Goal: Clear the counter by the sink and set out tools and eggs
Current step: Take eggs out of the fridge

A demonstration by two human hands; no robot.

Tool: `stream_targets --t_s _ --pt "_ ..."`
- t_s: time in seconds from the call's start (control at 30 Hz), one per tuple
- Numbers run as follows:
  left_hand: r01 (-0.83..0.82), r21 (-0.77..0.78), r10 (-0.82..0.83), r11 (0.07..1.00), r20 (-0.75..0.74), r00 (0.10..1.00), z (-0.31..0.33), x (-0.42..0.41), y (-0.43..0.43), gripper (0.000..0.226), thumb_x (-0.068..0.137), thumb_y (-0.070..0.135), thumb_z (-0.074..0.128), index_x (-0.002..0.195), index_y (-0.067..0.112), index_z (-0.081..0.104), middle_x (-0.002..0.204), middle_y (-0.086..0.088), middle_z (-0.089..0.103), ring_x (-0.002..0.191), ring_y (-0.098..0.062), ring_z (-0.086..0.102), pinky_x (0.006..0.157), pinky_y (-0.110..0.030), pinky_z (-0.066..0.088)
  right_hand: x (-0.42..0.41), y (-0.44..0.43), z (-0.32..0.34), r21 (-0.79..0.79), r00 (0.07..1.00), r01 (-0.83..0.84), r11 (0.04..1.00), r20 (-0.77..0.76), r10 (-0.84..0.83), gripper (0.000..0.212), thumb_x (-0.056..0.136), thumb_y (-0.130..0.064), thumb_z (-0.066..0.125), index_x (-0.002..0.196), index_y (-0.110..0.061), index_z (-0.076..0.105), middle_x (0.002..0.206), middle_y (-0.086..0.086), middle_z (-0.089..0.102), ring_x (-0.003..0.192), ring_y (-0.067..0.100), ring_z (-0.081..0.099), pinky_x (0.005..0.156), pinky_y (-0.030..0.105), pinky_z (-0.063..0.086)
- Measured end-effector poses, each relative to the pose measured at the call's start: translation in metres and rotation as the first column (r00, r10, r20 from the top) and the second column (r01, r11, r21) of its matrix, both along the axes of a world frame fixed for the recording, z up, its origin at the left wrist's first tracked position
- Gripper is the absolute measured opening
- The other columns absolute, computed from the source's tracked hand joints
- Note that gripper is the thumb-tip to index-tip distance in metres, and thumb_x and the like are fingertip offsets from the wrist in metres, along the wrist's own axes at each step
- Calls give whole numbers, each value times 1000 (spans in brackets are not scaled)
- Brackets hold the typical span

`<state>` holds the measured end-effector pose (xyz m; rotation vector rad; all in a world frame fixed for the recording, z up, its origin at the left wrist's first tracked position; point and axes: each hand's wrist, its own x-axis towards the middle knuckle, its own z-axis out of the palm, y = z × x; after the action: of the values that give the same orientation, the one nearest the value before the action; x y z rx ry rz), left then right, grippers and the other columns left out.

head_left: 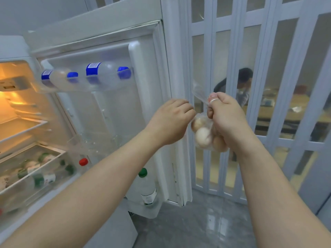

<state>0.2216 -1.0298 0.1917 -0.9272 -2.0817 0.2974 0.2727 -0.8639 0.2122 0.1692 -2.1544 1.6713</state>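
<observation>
A clear plastic bag of several brown eggs [203,134] hangs in front of the open fridge door [111,111]. My right hand [225,115] grips the bag's gathered top, with a strip of plastic wound round the thumb and stretching up to the left. My left hand [172,120] is beside it with fingers curled and pinches the bag's plastic at its left side. The eggs hang below and between both hands. The lower right part of the bag is hidden behind my right wrist.
The fridge interior [19,126] is lit at left, with shelves and a drawer of green-capped bottles [38,178]. Blue-capped bottles [107,73] lie in the upper door rack, a green-capped bottle [146,187] below. A folding partition [268,86] stands right; a person [241,85] sits behind it.
</observation>
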Motion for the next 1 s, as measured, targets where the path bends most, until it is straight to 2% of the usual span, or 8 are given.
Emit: stream_targets --t_s 0.07,0.2,0.37,0.43,0.53,0.63,0.8,1.0 --pt "-200 -204 210 958 30 977 5 -5 10 32 78 5 53 105 10 69 120 -7 68 125 -31 54 105 -41 40 -4 8 -3 11 1000 15 1000 10 -15 36 105 -30 37 70 -21 46 68 -2 48 64 13 43 64 30 37" --pt "-524 -503 568 687 -79 820 11 -1 30 41 96 25 42 132 11 56 143 -7 50 145 -32 25 117 -49 16 -8 17 -9 7 1000 1 1000 25 -1 36 104 -30 37 72 -19 47 70 0 49 66 14 43 66 33 37" --pt "-534 -431 582 727 -26 813 16 11 47 26 93 17 42 98 14 68 97 0 59 118 -23 44 121 -50 0 -10 21 -8 -9 996 -79 997 30 80 33 105 -30 36 76 -17 48 67 -1 46 66 14 42 67 35 36" --pt "-496 -375 536 783 2 844 23 20 49 22 89 12 46 82 17 66 82 1 61 103 -23 52 117 -46 11 -11 19 -7 -45 990 -134 990 40 136 32 105 -29 37 79 -16 48 65 -1 44 62 12 40 65 33 36" --pt "-533 -388 578 752 0 816 31 42 48 23 86 9 49 67 21 48 60 5 43 68 -20 44 79 -34 26 -13 14 -6 -121 974 -214 969 51 222 34 105 -26 38 73 -17 45 61 -3 40 52 9 35 56 28 31" --pt "-619 -357 676 699 50 735 32 75 35 26 82 5 50 64 20 37 58 5 37 54 -16 32 70 -34 25 -16 -3 -7 -167 947 -303 938 55 316 38 104 -21 39 65 -20 39 58 -5 37 46 6 30 50 24 28" --pt "-764 -389 856 514 188 481 23 119 -3 7 90 20 51 95 21 55 99 -1 66 100 -27 55 94 -41 33 -15 -61 -9 -149 874 -469 871 62 482 30 104 -19 40 74 -16 43 61 -1 36 41 3 29 42 19 26" --pt "-879 -374 943 297 260 208 1 158 -89 45 100 42 43 133 14 54 137 -12 58 145 -36 28 120 -58 3 1 -152 -15 -178 740 -649 740 76 668 35 105 -19 40 70 -18 39 61 0 34 37 2 27 37 15 24"
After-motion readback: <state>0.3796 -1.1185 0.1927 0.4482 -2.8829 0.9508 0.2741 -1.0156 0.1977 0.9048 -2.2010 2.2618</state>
